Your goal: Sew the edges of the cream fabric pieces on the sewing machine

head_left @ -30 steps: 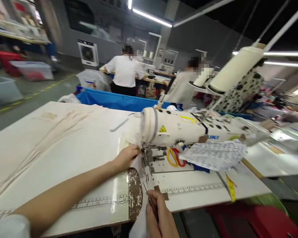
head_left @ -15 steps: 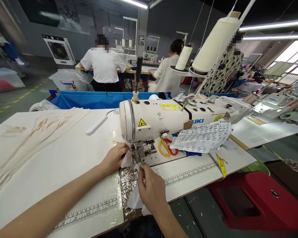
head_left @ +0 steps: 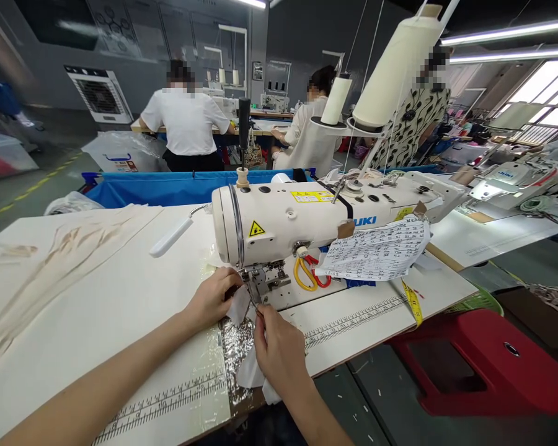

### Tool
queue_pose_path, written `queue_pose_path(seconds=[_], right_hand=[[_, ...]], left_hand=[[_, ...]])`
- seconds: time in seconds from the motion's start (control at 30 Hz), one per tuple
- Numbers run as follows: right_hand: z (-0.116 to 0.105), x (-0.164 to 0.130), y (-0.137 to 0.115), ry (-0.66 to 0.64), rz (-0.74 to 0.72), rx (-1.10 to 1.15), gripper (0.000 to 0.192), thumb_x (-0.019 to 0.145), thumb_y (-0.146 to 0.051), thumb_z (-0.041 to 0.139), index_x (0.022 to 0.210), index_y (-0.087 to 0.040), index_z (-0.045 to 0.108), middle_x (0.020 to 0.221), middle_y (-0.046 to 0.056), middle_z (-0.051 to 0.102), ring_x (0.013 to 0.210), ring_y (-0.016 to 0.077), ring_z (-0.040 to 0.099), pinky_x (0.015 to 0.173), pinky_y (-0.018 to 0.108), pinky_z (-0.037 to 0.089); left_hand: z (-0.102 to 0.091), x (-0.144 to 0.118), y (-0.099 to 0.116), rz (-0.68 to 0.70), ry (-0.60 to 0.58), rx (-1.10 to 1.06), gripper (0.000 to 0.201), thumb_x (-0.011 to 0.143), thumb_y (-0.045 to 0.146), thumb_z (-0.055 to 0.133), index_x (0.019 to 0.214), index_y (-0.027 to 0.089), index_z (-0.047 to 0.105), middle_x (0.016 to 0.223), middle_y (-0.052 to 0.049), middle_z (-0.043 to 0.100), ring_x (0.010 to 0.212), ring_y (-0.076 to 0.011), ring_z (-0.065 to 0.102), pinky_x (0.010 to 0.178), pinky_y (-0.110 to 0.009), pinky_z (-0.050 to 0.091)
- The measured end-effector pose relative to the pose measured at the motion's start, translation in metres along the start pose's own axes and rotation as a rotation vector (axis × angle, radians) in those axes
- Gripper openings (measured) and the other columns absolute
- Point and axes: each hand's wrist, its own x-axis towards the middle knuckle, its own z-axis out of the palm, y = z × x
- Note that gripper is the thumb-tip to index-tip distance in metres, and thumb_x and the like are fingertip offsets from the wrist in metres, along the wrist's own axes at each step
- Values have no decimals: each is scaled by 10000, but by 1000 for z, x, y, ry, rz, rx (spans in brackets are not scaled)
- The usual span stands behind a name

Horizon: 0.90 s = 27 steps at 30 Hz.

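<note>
- Fabric first: I see a small white fabric piece (head_left: 240,305) lying at the foot of the sewing machine (head_left: 302,220), right under the needle area, with its near end trailing toward the table edge over a shiny, crinkled patch of the table (head_left: 97,297).
- My left hand (head_left: 212,298) comes in from the left, fingers curled and pinched on the far edge of the fabric piece, just beside the presser foot (head_left: 255,286).
- My right hand (head_left: 279,350) sits closer to me, fingers drawn narrow around the near part of the same fabric; something thin and dark seems to poke from the fingertips, but I cannot tell what it is.
- Both hands are close together, one on each side of the needle line.
- Behind the presser foot, under the machine arm, I see scissors (head_left: 307,272) with yellow and red handles lying flat.
- A printed paper sheet (head_left: 376,251) hangs off the machine's right side, and a yellow measuring tape (head_left: 411,300) droops over the table edge below it.
- Two cream thread cones (head_left: 390,68) stand on the rack behind the machine.
- A red stool (head_left: 474,365) sits on the floor to my right.
- A blue cloth bin (head_left: 167,186) runs along the far side of the table.
- Beyond it, other people sit at their own machines, backs to me.
</note>
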Motion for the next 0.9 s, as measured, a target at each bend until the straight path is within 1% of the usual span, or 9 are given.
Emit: queue_pose_path(seconds=[0.1,0.2,0.33,0.47,0.53,0.6,0.7,0.8,0.9], right_hand=[[0,-1,-1,-8,-11,-12,275,1009,-146,330,1063,-168,599,816,53,728,656,187,701,517,259,396],[-1,-1,-1,-23,-15,-22,248,983,-122,369,1078,-163,595,849,54,733,669,183,698,531,259,402],[-1,-2,-1,-35,6,-38,231,941,-92,407,1059,-163,592,799,43,728,633,182,686,519,264,386],[-1,-1,-2,-47,22,-49,216,915,-83,460,1069,-155,593,810,35,728,654,188,701,529,272,401],[-1,-1,-3,-50,30,-57,205,908,-80,484,1062,-154,597,827,33,727,669,193,707,530,277,407],[0,0,-3,-53,35,-62,203,902,-75,496,1053,-155,605,829,31,724,668,200,708,521,283,410],[2,1,-3,-47,31,-58,245,907,-74,492,1112,-134,611,880,55,740,704,211,723,533,285,442],[0,-2,-4,-26,31,-44,306,907,-76,463,1179,-94,600,945,99,758,753,228,742,556,285,478],[-15,-18,-4,-10,37,-17,277,883,-77,412,1047,-131,628,786,67,741,627,226,722,495,287,460]], left_hand=[[0,1,0,-4,7,4,138,945,247,467,903,192,586,871,-55,627,804,-182,597,676,-293,508],[0,2,0,-46,9,-33,159,940,253,452,833,194,554,824,-38,609,759,-172,585,650,-280,487],[-3,4,1,-100,10,-112,209,946,309,459,791,196,543,777,-20,593,720,-163,581,622,-269,470],[-5,4,3,-107,9,-104,216,950,314,470,784,198,545,788,-22,610,733,-168,592,629,-273,477],[-4,3,4,-56,19,-77,214,961,290,470,780,198,538,803,-26,618,743,-166,596,629,-267,484],[-2,3,4,32,50,-20,198,971,241,460,797,196,541,819,-33,626,755,-166,597,636,-267,495],[0,1,3,161,71,89,186,969,146,421,873,183,577,884,-55,652,809,-177,602,679,-286,521],[-3,-1,4,217,13,137,200,956,105,423,938,161,614,965,-86,658,884,-190,607,728,-305,547],[-10,-5,9,259,-68,136,253,951,73,411,1018,141,645,1035,-113,640,951,-200,598,795,-322,561]])
